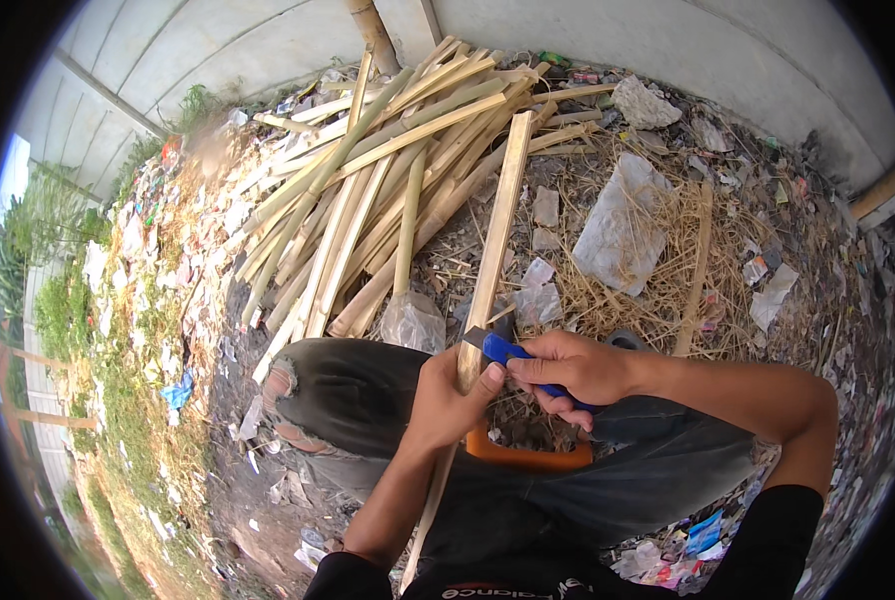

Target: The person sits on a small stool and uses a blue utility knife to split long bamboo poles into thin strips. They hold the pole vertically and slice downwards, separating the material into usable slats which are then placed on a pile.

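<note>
A long split bamboo strip [500, 225] slants from far ahead, between my legs and back past my left side. My left hand [443, 403] is closed around it, with the thumb along its right side. In my right hand [583, 372] is a blue utility knife [503, 350], fingers wrapped round the handle. Its dark blade [476, 337] lies against the strip, just beyond my left hand. Below my right hand, an orange curved piece [533, 455] shows between my legs; the rest of it is hidden.
A heap of split bamboo [368, 180] lies ahead to the left. A clear plastic bag [413, 322] sits at its near end. Right of the strip are a whitish sheet [623, 225], straw and a concrete chunk [646, 103]. Litter covers the ground; a pale wall [608, 40] stands behind.
</note>
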{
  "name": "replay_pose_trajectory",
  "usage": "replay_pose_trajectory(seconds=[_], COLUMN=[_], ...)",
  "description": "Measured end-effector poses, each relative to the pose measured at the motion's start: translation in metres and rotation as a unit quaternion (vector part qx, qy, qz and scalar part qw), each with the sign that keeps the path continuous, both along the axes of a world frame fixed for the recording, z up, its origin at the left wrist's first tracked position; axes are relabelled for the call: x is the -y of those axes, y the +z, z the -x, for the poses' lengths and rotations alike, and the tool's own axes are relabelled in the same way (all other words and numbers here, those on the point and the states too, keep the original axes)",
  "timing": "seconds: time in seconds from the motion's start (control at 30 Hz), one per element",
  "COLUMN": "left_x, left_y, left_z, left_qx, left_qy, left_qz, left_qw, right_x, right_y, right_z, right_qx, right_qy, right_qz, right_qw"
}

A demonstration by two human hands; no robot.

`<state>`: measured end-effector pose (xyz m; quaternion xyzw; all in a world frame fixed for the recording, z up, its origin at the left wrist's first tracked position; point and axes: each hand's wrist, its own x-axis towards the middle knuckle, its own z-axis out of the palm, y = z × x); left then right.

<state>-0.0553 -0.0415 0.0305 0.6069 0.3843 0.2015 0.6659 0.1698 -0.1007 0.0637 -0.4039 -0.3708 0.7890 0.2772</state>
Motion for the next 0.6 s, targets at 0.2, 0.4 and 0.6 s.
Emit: replay_pose_trajectory(seconds=[0.2,0.4,0.6], left_x=[-0.003,-0.004,-0.005], left_y=[0.002,0.003,-0.008], left_z=[-0.002,-0.001,0.006], left_qx=[0.067,0.143,0.132], left_qy=[-0.034,-0.078,-0.109], left_qz=[-0.001,0.079,0.128], left_qw=[0.997,0.984,0.977], right_x=[0.0,-0.003,-0.006], right_y=[-0.002,-0.005,-0.001], right_z=[-0.007,-0.011,-0.012], right_qx=[-0.034,-0.077,-0.102], right_qy=[0.104,0.119,0.152], right_qz=[0.086,0.119,0.129], right_qw=[0.99,0.983,0.975])
